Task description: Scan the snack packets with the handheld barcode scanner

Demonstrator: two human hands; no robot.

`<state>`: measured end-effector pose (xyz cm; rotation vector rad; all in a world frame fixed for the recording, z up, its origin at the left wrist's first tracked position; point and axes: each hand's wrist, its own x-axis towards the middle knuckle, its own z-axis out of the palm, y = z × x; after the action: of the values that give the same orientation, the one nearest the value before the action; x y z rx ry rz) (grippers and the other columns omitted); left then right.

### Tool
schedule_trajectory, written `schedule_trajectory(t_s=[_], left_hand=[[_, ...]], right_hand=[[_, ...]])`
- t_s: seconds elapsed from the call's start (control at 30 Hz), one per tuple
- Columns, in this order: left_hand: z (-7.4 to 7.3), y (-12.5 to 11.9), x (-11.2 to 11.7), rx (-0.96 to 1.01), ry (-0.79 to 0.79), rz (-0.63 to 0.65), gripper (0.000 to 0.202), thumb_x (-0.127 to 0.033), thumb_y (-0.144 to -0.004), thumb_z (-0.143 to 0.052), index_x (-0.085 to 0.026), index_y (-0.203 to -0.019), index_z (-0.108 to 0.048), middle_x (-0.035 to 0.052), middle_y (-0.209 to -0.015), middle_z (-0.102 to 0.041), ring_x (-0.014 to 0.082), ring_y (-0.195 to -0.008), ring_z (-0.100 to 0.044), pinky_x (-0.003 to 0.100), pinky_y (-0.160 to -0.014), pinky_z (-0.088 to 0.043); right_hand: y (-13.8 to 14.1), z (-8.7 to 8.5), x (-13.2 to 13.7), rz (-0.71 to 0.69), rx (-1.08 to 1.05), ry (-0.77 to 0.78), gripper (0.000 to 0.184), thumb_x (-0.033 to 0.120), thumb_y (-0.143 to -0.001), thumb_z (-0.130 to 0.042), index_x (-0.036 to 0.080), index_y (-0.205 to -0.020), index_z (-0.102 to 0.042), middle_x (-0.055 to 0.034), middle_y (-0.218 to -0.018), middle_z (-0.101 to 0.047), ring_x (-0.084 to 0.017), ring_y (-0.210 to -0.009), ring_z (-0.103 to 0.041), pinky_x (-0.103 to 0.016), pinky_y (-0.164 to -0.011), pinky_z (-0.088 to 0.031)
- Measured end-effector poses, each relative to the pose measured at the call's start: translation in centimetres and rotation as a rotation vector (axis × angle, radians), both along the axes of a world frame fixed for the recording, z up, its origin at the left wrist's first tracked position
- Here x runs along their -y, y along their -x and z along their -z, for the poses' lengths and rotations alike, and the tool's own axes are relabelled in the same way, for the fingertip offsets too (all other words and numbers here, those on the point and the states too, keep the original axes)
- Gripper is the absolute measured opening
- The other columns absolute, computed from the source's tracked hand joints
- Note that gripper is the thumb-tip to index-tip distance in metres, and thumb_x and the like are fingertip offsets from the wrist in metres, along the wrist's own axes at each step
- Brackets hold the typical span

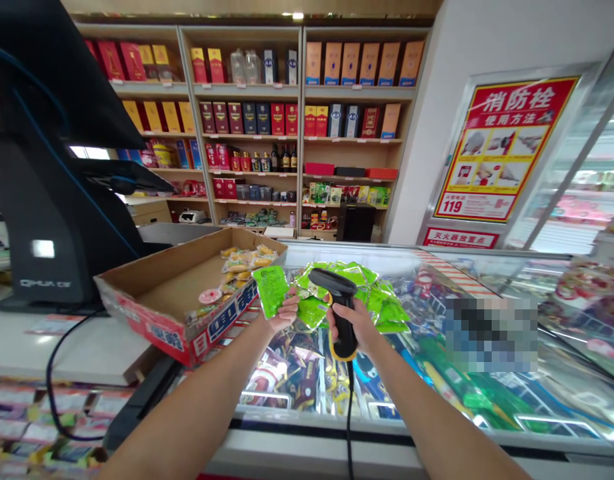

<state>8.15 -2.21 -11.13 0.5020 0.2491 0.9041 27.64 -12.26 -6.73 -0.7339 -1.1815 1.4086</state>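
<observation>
My left hand [285, 312] is closed on a bright green snack packet [271, 291], held up beside the cardboard box. In my right hand [355, 320] is a black and yellow barcode scanner [345, 333], fingers wrapped round its handle, its head tilted toward the left. A cord runs down from the scanner's base. Behind both hands, a heap of similar green packets [389, 308] lies on the glass top of a freezer [307, 415]. The scanner and my hands hide part of the heap.
A shallow cardboard box [159, 283] with yellow-wrapped snacks [241, 267] stands at left, near a black checkout terminal [61, 200]. Wrapped frozen goods show through the freezer glass. Shelves of boxed bottles [249, 120] line the back wall. A red fire-hydrant notice [504, 147] hangs at right.
</observation>
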Motion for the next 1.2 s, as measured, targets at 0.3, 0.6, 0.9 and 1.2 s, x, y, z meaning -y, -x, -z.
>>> schedule_trajectory(t_s=[0.3,0.6,0.9,1.2], left_hand=[[-0.3,0.2,0.9,-0.109,-0.02,-0.193,0.007,-0.021,-0.086,-0.052,-0.02,-0.079,-0.049,-0.0043,-0.052,-0.033,0.0026,-0.035,-0.017,0.014,-0.034,-0.014],[-1.2,1.3,0.5,-0.092,-0.087,-0.244,0.006,-0.026,-0.084,-0.055,-0.021,-0.083,-0.052,0.0024,-0.076,-0.054,0.0026,-0.042,-0.029,0.015,-0.037,-0.017],[-0.8,2.6,0.0,-0.152,-0.138,-0.281,0.004,-0.021,-0.082,-0.054,-0.021,-0.079,-0.052,0.0076,-0.087,-0.053,0.0102,-0.057,-0.04,0.018,-0.041,-0.024],[-0.5,2.5,-0.5,-0.136,-0.154,-0.2,0.007,-0.026,-0.083,-0.053,-0.02,-0.087,-0.056,0.0071,-0.083,-0.053,0.0093,-0.053,-0.037,0.019,-0.041,-0.022]], right_hand=[[0.6,0.4,0.3,-0.197,0.273,-0.017,0.033,0.043,-0.069,-0.071,0.016,-0.081,-0.056,0.0027,-0.049,-0.057,-0.011,-0.035,-0.052,-0.022,-0.036,-0.043],[0.6,0.2,0.6,-0.205,0.168,0.206,0.04,0.046,-0.065,-0.073,0.016,-0.086,-0.056,0.0028,-0.052,-0.058,-0.01,-0.037,-0.05,-0.02,-0.035,-0.042],[0.0,0.3,0.2,-0.238,0.01,0.316,0.034,0.045,-0.069,-0.069,0.017,-0.085,-0.058,0.0038,-0.055,-0.056,-0.008,-0.038,-0.046,-0.02,-0.037,-0.04],[0.0,0.6,0.1,-0.263,0.052,0.333,0.036,0.046,-0.067,-0.071,0.017,-0.083,-0.057,0.0033,-0.053,-0.056,-0.009,-0.038,-0.046,-0.021,-0.036,-0.04]])
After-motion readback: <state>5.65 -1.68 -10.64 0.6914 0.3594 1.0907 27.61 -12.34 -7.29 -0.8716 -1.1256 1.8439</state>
